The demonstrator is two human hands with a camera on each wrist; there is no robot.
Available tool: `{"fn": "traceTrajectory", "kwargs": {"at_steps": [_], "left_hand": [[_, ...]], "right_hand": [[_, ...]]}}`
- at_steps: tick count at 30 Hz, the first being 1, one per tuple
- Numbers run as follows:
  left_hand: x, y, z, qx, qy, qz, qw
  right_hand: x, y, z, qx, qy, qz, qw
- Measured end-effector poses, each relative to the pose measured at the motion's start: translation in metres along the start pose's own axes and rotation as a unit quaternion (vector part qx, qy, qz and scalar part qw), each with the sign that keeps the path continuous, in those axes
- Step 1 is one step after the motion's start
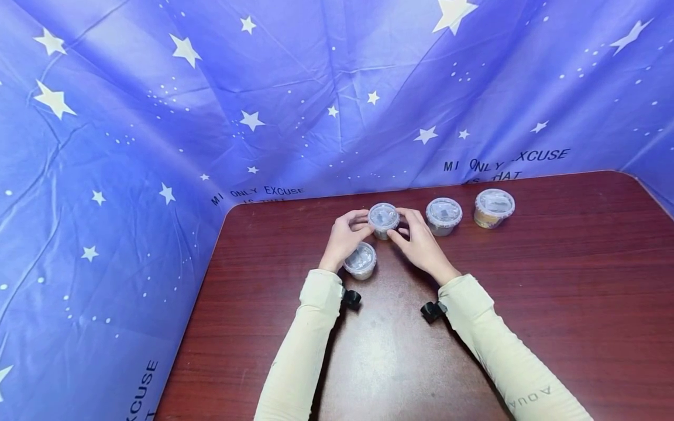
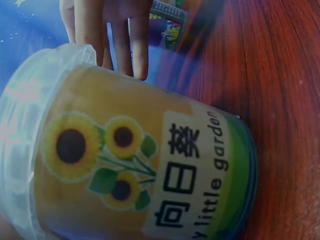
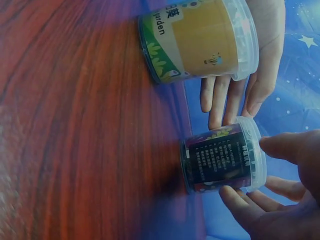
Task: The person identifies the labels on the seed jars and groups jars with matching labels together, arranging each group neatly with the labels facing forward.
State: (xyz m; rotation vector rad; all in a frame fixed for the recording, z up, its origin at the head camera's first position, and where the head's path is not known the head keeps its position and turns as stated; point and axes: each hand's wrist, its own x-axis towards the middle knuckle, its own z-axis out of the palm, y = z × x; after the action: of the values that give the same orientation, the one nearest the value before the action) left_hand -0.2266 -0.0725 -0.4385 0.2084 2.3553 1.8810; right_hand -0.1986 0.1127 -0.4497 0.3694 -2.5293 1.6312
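A dark-labelled lidded plastic cup [image 1: 384, 219] stands on the table between my two hands. My right hand [image 1: 419, 238] pinches it, thumb and fingers apart around its lid and side; the right wrist view shows this dark cup [image 3: 220, 160] closely. From the other side, my left hand [image 1: 344, 237] reaches to the cup with fairly straight fingers [image 2: 120, 40]; whether all of them touch it is unclear. Beside the left wrist stands a second lidded cup [image 1: 361, 262], whose orange label with sunflowers [image 2: 125, 155] fills the left wrist view.
Two more lidded cups stand to the right, one grey-looking [image 1: 444, 217] and one with a yellowish side [image 1: 494, 209]. The dark red wooden table [image 1: 553, 304] ends at a blue star-printed cloth [image 1: 316, 88] behind and to the left.
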Motion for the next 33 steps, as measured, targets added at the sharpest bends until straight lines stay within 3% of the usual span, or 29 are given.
{"fn": "traceTrajectory", "kwargs": {"at_steps": [9,15,33], "left_hand": [[-0.003,0.001,-0.002,0.006,0.007,0.011,0.9999],[-0.007,0.009,-0.006,0.028,0.021,0.018,0.9992],[-0.027,0.032,-0.007,-0.011,0.03,0.053,0.9981]], "right_hand": [[0.001,-0.005,0.001,0.016,0.02,0.017,1.0],[0.0,-0.01,0.0,0.039,0.019,-0.003,0.999],[-0.013,-0.034,-0.016,0.03,0.046,-0.043,0.998]]}}
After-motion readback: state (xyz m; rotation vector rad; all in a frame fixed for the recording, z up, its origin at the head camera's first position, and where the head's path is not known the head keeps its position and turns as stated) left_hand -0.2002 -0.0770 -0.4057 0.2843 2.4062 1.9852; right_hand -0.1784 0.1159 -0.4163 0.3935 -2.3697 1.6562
